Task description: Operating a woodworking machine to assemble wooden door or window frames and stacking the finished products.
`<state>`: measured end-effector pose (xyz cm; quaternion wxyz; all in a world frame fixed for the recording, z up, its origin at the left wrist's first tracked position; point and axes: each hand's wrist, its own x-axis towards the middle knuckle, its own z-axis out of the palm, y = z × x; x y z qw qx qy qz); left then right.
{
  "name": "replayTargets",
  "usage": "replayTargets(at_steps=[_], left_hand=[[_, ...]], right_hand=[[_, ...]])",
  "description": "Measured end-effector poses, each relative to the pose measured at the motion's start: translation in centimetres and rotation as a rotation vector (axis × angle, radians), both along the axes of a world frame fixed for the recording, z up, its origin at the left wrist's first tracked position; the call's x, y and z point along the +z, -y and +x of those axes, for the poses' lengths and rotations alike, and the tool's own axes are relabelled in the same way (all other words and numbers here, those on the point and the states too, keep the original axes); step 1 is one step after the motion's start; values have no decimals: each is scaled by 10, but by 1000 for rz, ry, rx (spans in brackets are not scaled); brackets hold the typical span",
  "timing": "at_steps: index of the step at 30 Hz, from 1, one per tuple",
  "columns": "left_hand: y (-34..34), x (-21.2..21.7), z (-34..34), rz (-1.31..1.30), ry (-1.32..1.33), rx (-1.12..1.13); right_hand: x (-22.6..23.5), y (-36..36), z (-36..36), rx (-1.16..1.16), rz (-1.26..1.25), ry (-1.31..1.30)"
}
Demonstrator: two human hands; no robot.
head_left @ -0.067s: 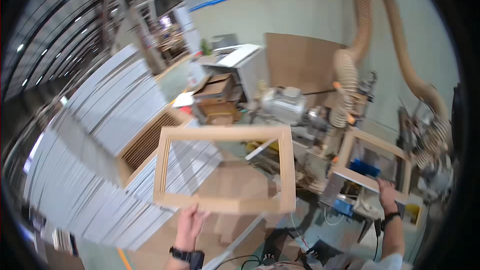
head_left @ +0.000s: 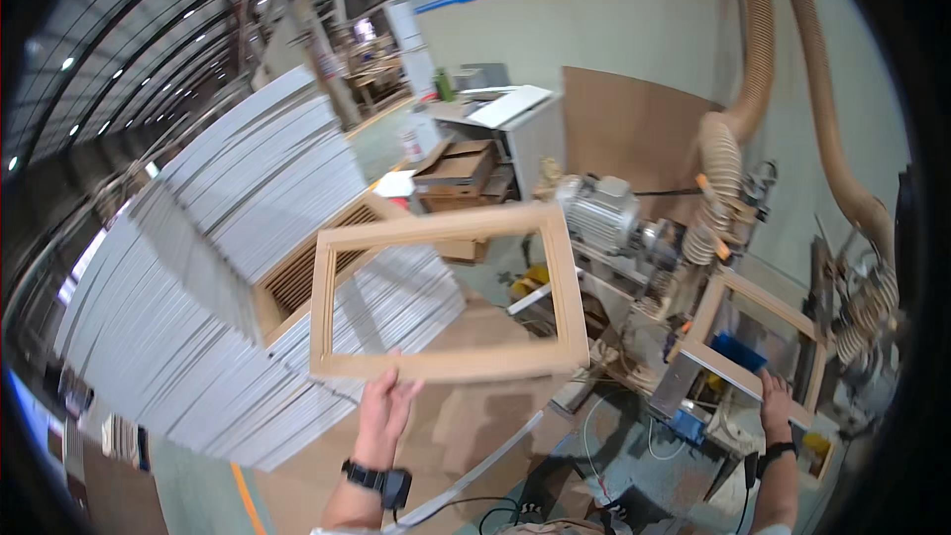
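Observation:
My left hand (head_left: 386, 406) is closed at the bottom rail of a pale wooden rectangular frame (head_left: 485, 365), left of its middle. The frame is held up in the air with its opening facing me, its right end a little higher. Through the opening the stack and the floor show. At the right, my right hand (head_left: 778, 404) grips the near rail of a second wooden frame (head_left: 768, 299), which lies on a small machine stand. Its thumb is hidden. A blue part (head_left: 738, 351) shows through that second frame.
A tall stack of white-edged boards (head_left: 188, 337) stands at the left, with a slatted wooden piece (head_left: 322, 263) set against it. Behind are cardboard boxes (head_left: 456, 166) and an electric motor (head_left: 597, 210). Ribbed hoses (head_left: 758, 40) hang at the right. A cable (head_left: 485, 502) runs along the floor.
The view has shifted, so the background sits farther right. The frame in my left hand has risen slightly and its right end has tipped up. My right hand keeps its hold on the second frame.

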<state>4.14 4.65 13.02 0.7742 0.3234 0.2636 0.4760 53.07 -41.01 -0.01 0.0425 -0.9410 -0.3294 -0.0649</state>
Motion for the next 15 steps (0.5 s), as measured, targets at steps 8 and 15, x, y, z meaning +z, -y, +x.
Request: replayTargets(at_steps=[8,15], left_hand=[[-112,14,-29,75,314,390],[-175,-1,-41,74,119,718]], right_hand=[[29,-21,-96,-98,191,-56],[47,75,-206,-361,299,36]])
